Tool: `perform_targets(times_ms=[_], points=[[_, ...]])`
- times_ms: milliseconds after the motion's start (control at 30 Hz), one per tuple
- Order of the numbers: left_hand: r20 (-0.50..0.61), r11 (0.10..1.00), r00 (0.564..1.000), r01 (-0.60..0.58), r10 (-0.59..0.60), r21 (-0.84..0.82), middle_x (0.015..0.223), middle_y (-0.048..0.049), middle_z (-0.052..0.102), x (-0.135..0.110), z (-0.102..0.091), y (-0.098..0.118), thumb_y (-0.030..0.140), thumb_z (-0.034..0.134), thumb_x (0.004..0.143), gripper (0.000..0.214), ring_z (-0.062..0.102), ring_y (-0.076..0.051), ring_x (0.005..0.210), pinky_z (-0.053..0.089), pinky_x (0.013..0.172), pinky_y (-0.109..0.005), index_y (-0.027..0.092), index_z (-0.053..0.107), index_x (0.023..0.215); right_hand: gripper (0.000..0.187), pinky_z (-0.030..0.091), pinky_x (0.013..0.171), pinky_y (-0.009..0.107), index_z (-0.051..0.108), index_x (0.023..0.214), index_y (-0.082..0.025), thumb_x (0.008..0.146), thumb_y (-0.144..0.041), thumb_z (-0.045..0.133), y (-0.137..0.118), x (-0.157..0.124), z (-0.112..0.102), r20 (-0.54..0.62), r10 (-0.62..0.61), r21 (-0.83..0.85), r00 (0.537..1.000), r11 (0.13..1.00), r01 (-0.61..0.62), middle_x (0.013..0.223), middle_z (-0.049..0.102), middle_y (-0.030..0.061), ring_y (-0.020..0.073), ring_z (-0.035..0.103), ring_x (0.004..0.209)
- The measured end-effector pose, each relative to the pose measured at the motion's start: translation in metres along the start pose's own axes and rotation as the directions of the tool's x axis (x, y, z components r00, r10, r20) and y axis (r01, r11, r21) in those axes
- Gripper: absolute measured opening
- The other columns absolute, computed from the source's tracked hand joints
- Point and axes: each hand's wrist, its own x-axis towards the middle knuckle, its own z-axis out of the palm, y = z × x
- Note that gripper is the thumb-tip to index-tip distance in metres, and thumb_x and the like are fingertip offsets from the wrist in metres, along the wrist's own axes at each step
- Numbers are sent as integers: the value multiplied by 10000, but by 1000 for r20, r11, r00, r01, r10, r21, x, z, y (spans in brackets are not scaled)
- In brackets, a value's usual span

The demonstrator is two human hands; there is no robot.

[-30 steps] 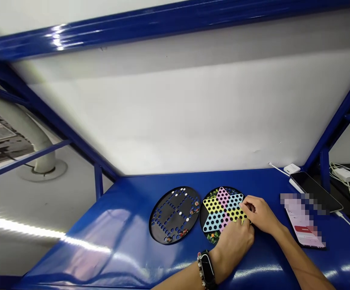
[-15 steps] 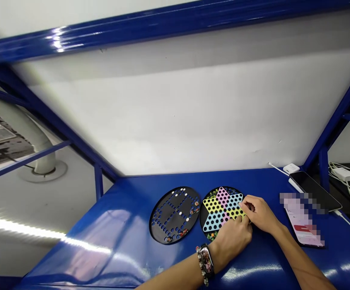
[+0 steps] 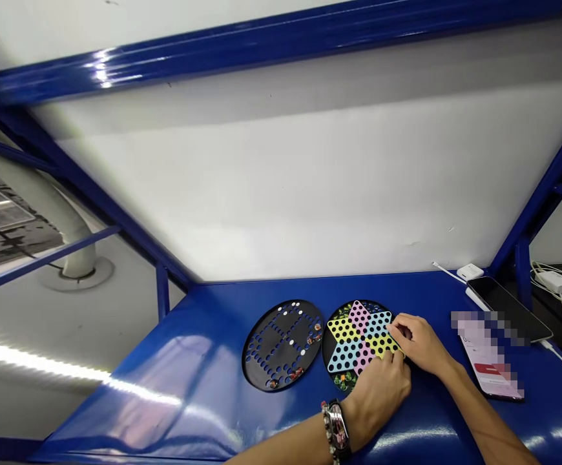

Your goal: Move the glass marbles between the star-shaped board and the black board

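Observation:
A round Chinese checkers board (image 3: 362, 338) with a pink, yellow and blue six-pointed star lies on the table. Small coloured pieces show in the gaps around the star. My left hand (image 3: 382, 386), with a watch and a beaded bracelet at the wrist, has its fingers curled in at the board's lower right edge, by a yellow point. My right hand (image 3: 419, 342) is pinched at the right edge, beside a blue point. The fingertips of both hands nearly meet there, and they partly hide the board's rim.
Left of the board is a round black tray (image 3: 281, 358) with holes, white dots and several reddish pieces. A lit phone (image 3: 487, 365) and a dark tablet (image 3: 506, 307) lie at right, near a white charger (image 3: 469, 272) and cables. Blue frame bars border the table (image 3: 203, 400).
My left hand has shifted slightly right along the board's edge, uncovering more of the lower pink point and pieces. My right hand stays at the right edge. The view has moved slightly.

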Motion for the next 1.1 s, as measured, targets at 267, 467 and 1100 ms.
perform_targets(times_ms=[267, 467, 1100], points=[[220, 994, 975, 50, -27, -99, 905, -90, 700, 7, -17, -3, 50, 530, 942, 209, 688, -198, 801, 526, 568, -291, 124, 726, 932, 368, 366, 614, 298, 568, 689, -218, 991, -410, 485, 3, 2, 1, -3, 3, 3, 1000, 1000, -3, 674, 583, 1, 162, 505, 613], [308, 942, 946, 194, -105, -274, 1018, -116, 697, -1, -20, -11, -13, 469, 920, 282, 686, -221, 908, 554, 677, -297, 112, 707, 1004, 358, 370, 616, 293, 573, 699, -218, 989, -412, 495, 3, 2, 4, 9, 14, 13, 1000, 1000, -14, 698, 599, 3, 161, 509, 622], [291, 328, 614, 695, -734, -640, 999, -95, 787, -109, 30, -174, 306, 614, 811, 284, 722, -251, 938, 546, 854, -329, 149, 750, 1005, 374, 340, 606, 291, 512, 676, -217, 991, -418, 490, -3, 0, -1, 9, 25, -14, 1000, 1000, -24, 671, 560, -14, 148, 485, 609]])
